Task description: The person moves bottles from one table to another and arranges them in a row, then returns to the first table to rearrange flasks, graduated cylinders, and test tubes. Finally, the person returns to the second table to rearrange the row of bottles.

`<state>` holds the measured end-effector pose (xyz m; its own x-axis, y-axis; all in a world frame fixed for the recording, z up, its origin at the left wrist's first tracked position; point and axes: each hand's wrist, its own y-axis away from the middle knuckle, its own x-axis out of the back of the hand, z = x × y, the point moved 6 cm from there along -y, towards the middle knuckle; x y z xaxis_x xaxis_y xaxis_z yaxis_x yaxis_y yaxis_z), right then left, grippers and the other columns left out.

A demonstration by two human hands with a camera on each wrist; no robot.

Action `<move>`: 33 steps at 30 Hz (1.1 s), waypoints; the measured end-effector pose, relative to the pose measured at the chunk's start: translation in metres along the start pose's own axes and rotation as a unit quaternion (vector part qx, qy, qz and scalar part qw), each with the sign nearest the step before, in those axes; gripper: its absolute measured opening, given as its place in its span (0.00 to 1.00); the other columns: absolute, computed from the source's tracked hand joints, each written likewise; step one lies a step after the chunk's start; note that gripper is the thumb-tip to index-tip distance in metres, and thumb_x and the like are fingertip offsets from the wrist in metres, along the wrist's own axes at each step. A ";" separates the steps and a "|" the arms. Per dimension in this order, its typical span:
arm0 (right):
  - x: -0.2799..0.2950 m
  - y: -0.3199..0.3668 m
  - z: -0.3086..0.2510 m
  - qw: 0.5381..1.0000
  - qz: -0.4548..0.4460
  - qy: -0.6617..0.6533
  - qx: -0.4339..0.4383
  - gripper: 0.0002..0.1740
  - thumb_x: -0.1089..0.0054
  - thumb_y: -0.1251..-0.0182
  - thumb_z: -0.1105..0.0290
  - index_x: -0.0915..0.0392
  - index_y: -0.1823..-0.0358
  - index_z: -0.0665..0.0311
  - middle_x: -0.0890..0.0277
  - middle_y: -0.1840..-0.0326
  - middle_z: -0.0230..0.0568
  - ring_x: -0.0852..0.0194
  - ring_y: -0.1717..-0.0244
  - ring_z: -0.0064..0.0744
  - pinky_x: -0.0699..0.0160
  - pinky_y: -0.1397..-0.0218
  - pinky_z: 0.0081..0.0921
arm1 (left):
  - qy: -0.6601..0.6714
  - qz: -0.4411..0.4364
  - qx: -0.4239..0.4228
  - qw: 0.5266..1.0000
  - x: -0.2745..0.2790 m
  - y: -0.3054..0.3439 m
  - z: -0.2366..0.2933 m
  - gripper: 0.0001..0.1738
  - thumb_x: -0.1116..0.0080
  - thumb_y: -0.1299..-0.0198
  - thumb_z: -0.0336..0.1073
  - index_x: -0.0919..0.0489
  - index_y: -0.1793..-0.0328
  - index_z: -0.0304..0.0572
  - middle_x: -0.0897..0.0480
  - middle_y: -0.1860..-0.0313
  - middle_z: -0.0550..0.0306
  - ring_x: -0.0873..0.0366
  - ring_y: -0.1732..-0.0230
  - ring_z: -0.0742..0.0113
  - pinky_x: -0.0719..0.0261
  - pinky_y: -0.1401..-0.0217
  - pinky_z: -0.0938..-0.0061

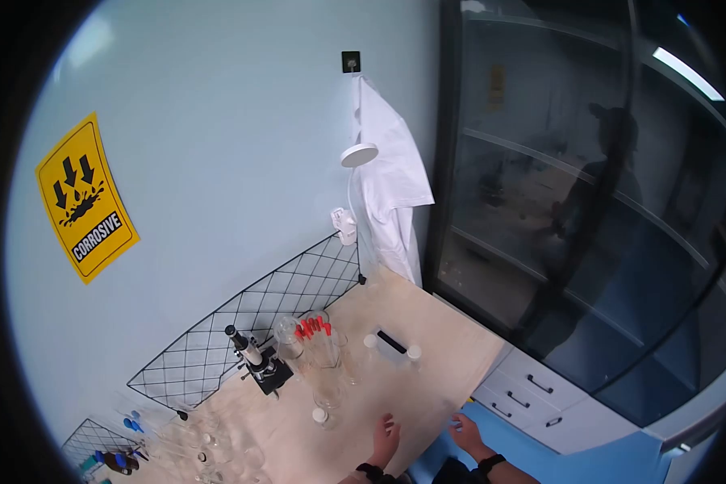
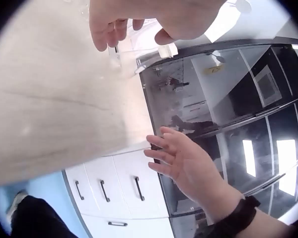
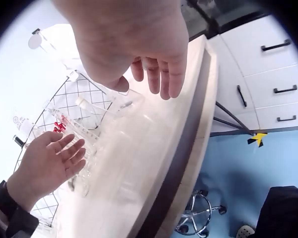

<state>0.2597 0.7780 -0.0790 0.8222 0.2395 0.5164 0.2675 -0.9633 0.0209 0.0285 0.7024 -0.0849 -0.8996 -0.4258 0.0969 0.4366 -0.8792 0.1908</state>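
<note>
My left hand [image 1: 385, 440] hovers over the front part of the wooden table [image 1: 286, 436], its fingers loosely bent around nothing. Past the table's edge, my right hand [image 1: 466, 431] also holds nothing; its fingers are relaxed in the right wrist view. Nearest to the left hand is a clear vessel with a white cap [image 1: 320, 415]. Farther back stand clear glassware with red-topped pieces [image 1: 313, 327] and a black-and-white microscope [image 1: 262, 363]. Two more white caps [image 1: 414, 352] flank a small black strip [image 1: 392, 342] on the tabletop.
A black wire grid [image 1: 250, 315] lines the wall behind the table. More glassware [image 1: 210, 444] crowds the left end. A white coat [image 1: 387, 177] hangs near a dark glass-fronted cabinet [image 1: 540, 202]; white drawers [image 1: 532, 395] stand below. A wheeled base [image 3: 194, 213] sits on the blue floor.
</note>
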 end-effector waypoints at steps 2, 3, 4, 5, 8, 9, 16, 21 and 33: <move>-0.009 -0.041 -0.009 0.999 -0.028 0.012 0.019 0.29 0.37 0.49 0.63 0.31 0.46 0.69 0.26 0.50 0.50 0.24 0.56 0.41 0.24 0.54 0.30 | -0.019 0.071 -0.021 0.997 -0.001 -0.035 0.003 0.30 0.44 0.45 0.34 0.39 0.37 0.32 0.33 0.40 0.44 0.30 0.45 0.55 0.29 0.46 0.68; -0.014 -0.055 -0.011 0.998 -0.046 0.020 0.027 0.31 0.36 0.50 0.63 0.33 0.45 0.70 0.29 0.46 0.51 0.26 0.52 0.43 0.25 0.51 0.31 | -0.034 0.103 -0.028 0.994 0.000 -0.050 0.004 0.31 0.44 0.46 0.34 0.39 0.36 0.31 0.34 0.40 0.43 0.30 0.44 0.53 0.29 0.46 0.67; -0.020 -0.072 -0.009 0.998 -0.055 0.018 0.030 0.33 0.35 0.51 0.62 0.34 0.44 0.71 0.30 0.45 0.53 0.28 0.49 0.45 0.27 0.48 0.32 | -0.048 0.136 -0.035 0.989 0.000 -0.062 0.004 0.33 0.44 0.47 0.35 0.40 0.36 0.31 0.34 0.40 0.42 0.31 0.44 0.52 0.30 0.45 0.66; -0.028 -0.093 -0.008 0.997 -0.065 0.015 0.037 0.36 0.34 0.52 0.62 0.35 0.43 0.72 0.32 0.44 0.55 0.30 0.46 0.47 0.29 0.45 0.33 | -0.053 0.145 -0.016 0.988 -0.004 -0.072 -0.003 0.34 0.43 0.47 0.35 0.41 0.35 0.30 0.35 0.39 0.40 0.31 0.43 0.51 0.31 0.43 0.65; -0.045 -0.156 -0.029 0.989 -0.103 0.021 0.104 0.43 0.30 0.56 0.59 0.39 0.41 0.74 0.34 0.43 0.58 0.35 0.41 0.50 0.34 0.40 0.37 | -0.063 0.183 0.018 0.981 -0.011 -0.113 -0.009 0.39 0.42 0.47 0.38 0.45 0.33 0.28 0.38 0.37 0.35 0.34 0.39 0.48 0.34 0.39 0.62; -0.049 -0.169 -0.034 0.985 -0.119 0.023 0.126 0.45 0.29 0.58 0.58 0.39 0.40 0.74 0.34 0.43 0.59 0.37 0.40 0.51 0.36 0.38 0.38 | -0.068 0.196 0.029 0.978 -0.013 -0.117 -0.012 0.41 0.42 0.48 0.39 0.47 0.32 0.27 0.39 0.36 0.34 0.36 0.37 0.47 0.36 0.37 0.61; -0.073 -0.225 -0.048 0.946 -0.257 0.092 0.173 0.51 0.25 0.64 0.50 0.38 0.41 0.72 0.32 0.45 0.58 0.35 0.42 0.52 0.37 0.39 0.39 | -0.151 0.329 0.028 0.932 -0.025 -0.162 0.019 0.49 0.36 0.55 0.38 0.51 0.32 0.24 0.44 0.34 0.30 0.48 0.32 0.39 0.48 0.30 0.59; -0.086 -0.238 -0.043 0.913 -0.295 0.058 0.276 0.46 0.25 0.65 0.48 0.33 0.45 0.67 0.30 0.47 0.54 0.32 0.46 0.51 0.34 0.43 0.40 | -0.144 0.414 0.070 0.896 -0.021 -0.182 0.026 0.53 0.30 0.61 0.40 0.49 0.31 0.29 0.42 0.35 0.33 0.45 0.34 0.41 0.45 0.32 0.58; -0.068 -0.263 -0.023 0.914 -0.300 -0.017 0.272 0.41 0.24 0.66 0.53 0.31 0.49 0.63 0.29 0.51 0.48 0.32 0.48 0.49 0.34 0.46 0.41 | -0.151 0.429 0.028 0.890 -0.014 -0.181 0.033 0.40 0.26 0.64 0.45 0.30 0.43 0.39 0.28 0.44 0.45 0.32 0.41 0.49 0.32 0.41 0.62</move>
<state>0.1221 1.0119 -0.0994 0.4585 0.7175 0.5243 0.8780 -0.4570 -0.1424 -0.0375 0.8742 -0.0887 -0.1975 -0.8506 0.4873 0.9694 -0.2435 -0.0322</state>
